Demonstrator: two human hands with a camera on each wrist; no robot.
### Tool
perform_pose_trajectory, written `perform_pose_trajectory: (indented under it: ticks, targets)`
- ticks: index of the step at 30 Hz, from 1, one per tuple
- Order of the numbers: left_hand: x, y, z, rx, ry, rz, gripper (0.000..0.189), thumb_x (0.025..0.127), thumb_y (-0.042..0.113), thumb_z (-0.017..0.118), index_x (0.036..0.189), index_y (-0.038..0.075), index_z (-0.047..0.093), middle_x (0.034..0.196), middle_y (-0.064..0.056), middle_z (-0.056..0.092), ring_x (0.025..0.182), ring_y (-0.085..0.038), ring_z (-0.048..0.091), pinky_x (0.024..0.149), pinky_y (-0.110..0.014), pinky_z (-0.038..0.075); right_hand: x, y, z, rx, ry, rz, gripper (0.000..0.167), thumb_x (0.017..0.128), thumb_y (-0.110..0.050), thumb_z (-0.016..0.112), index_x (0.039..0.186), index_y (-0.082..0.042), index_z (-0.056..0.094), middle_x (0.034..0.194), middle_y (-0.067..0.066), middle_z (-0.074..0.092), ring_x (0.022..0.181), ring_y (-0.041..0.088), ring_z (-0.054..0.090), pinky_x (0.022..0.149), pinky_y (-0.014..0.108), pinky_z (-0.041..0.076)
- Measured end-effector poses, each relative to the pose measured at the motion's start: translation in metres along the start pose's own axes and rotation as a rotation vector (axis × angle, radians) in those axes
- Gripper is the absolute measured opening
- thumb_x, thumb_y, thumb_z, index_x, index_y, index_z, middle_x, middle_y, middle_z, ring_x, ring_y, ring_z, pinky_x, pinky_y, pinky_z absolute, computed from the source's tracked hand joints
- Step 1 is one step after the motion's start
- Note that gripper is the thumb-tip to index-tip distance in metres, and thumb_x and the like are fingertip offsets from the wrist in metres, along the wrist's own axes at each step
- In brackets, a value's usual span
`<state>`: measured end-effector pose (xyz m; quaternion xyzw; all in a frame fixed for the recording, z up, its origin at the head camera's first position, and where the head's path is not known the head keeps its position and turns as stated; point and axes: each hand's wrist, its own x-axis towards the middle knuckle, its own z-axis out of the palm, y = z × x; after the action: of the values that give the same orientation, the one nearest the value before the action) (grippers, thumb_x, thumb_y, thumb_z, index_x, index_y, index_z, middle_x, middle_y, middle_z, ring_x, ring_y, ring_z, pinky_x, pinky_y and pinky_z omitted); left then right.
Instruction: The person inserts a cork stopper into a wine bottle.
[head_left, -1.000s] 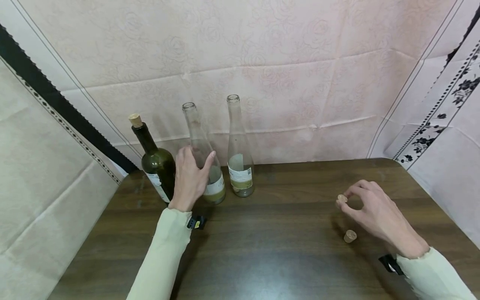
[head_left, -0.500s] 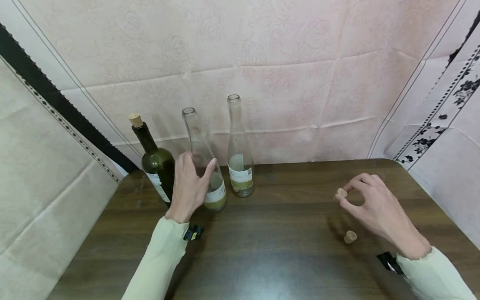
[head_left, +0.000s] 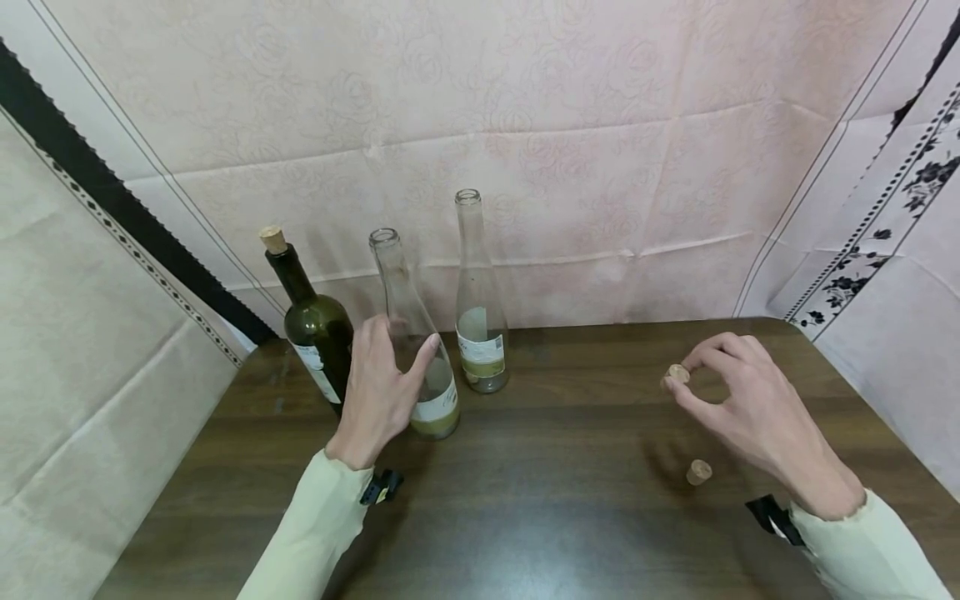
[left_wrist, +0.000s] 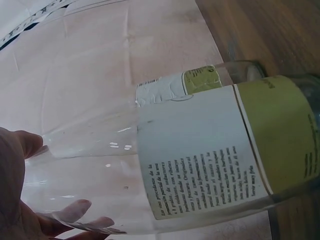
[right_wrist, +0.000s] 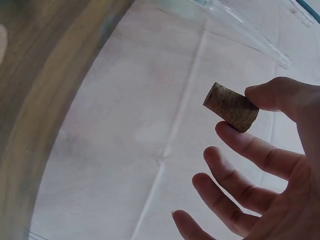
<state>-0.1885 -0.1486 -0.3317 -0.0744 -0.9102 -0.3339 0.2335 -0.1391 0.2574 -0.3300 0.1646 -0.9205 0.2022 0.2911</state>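
Note:
My left hand (head_left: pixel 375 392) grips a clear glass bottle (head_left: pixel 437 400) round its body, the thumb on the near side and the fingertips showing through the glass in the left wrist view. The bottle leans a little, its open mouth uncorked, and its white and olive label (left_wrist: pixel 200 145) faces the left wrist camera. On the right, my right hand (head_left: pixel 750 408) pinches a small cork (right_wrist: pixel 231 106) between thumb and index finger, above the table. The other fingers are spread apart. A second cork (head_left: pixel 699 472) stands on the table below that hand.
A dark green bottle (head_left: pixel 318 325) with a cork (head_left: pixel 273 239) in its neck stands left of my left hand. Another clear bottle (head_left: pixel 480 333), uncorked, stands just right of the gripped one. Behind the wooden table (head_left: pixel 540 500) hangs a pale patterned cloth (head_left: pixel 570 167).
My left hand has drawn the clear bottle toward me, away from the back edge. My right hand, with the cork, has risen slightly and shifted a little left.

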Motion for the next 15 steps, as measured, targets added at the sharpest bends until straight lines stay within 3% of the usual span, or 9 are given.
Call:
perform_pose_trajectory:
  ticks: [6,15]
  targets:
    - [-0.008,0.004,-0.002,0.005,-0.004,0.021,0.065,0.098,0.061,0.054,0.131,0.005,0.051,0.132,-0.014,0.051,0.121,-0.03,0.048,0.105,-0.049,0.043,0.006,-0.006,-0.004,0.015,0.027,0.028,0.017,0.084,-0.021,0.081,0.079,-0.021,0.065,0.098,0.003,0.068,0.101,0.024,0.055,0.085,0.036,0.036]
    - [-0.018,0.011,-0.004,0.026,-0.011,0.048,0.063,0.098,0.059,0.056,0.13,0.006,0.052,0.134,-0.014,0.051,0.125,-0.03,0.046,0.107,-0.049,0.042,0.013,-0.011,-0.007,0.07,0.065,-0.009,0.02,0.083,-0.017,0.083,0.08,-0.023,0.064,0.097,-0.002,0.066,0.1,0.019,0.055,0.086,0.032,0.037]
